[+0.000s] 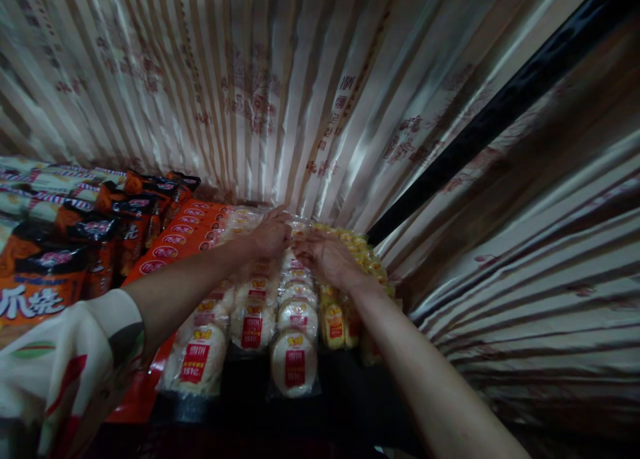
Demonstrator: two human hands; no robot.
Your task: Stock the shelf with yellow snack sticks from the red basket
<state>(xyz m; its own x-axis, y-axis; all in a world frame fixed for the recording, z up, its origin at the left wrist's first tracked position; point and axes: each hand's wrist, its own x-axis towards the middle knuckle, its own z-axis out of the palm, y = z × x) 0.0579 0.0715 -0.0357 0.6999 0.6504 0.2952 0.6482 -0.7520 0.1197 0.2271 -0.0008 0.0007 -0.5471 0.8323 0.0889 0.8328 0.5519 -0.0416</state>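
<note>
Both my arms reach forward over rows of clear packs of round white rice crackers (253,322) with red labels. My left hand (270,236) rests on the far end of the cracker rows, fingers curled down onto a pack. My right hand (323,252) sits just beside it, fingers bent and pressed on a pack at the back of the row. The two hands nearly touch. Yellow snack packs (336,322) lie to the right of the crackers, under my right wrist.
Red flat packs (175,239) lie left of the crackers, with orange-and-black bags (75,246) further left. Striped shiny packaging (250,92) rises behind and to the right, crossed by a dark bar (500,106). A dark shelf edge (300,419) runs below.
</note>
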